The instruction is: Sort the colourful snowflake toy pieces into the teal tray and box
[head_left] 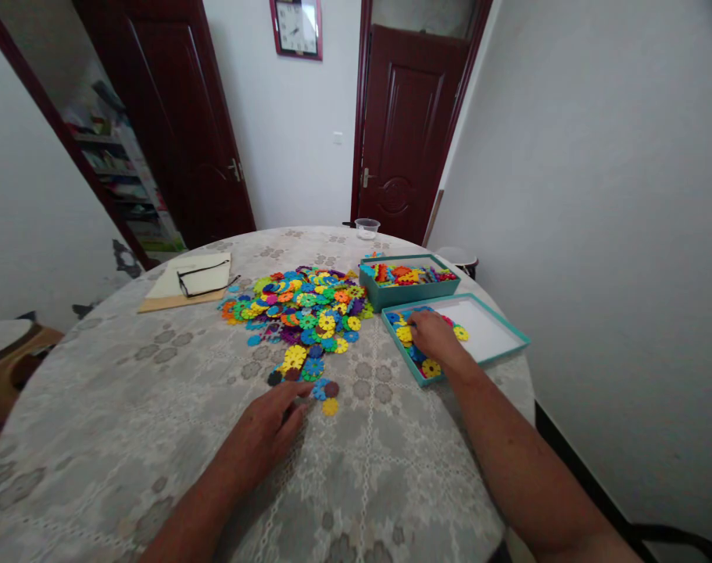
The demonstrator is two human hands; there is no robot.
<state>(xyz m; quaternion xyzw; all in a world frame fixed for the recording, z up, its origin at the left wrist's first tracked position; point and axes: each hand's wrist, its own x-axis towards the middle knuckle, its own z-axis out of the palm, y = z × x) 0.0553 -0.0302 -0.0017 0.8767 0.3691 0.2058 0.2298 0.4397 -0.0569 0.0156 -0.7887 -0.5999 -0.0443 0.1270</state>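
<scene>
A large heap of colourful flower-shaped plastic discs (pixel 309 305) lies on the table, with a few strays at its near edge. My left hand (pixel 270 418) rests on the cloth in front of the heap, its fingers stretched out and thumb apart. The index fingertip reaches a light blue disc (pixel 319 389), beside a brown disc (pixel 331 389) and a yellow disc (pixel 330 407). Inside a teal-edged white box lid (pixel 490 332), my right hand (pixel 433 335) bends down over more discs. Its fingers are drawn together; whatever is at their tips is hidden.
Behind the lid stands a teal box (pixel 411 293) filled with colourful pieces. Black-framed glasses (pixel 206 280) lie on a paper pad (pixel 183 283) at the left. A clear plastic bowl (pixel 367 227) sits near the far edge of the round table (pixel 156 422).
</scene>
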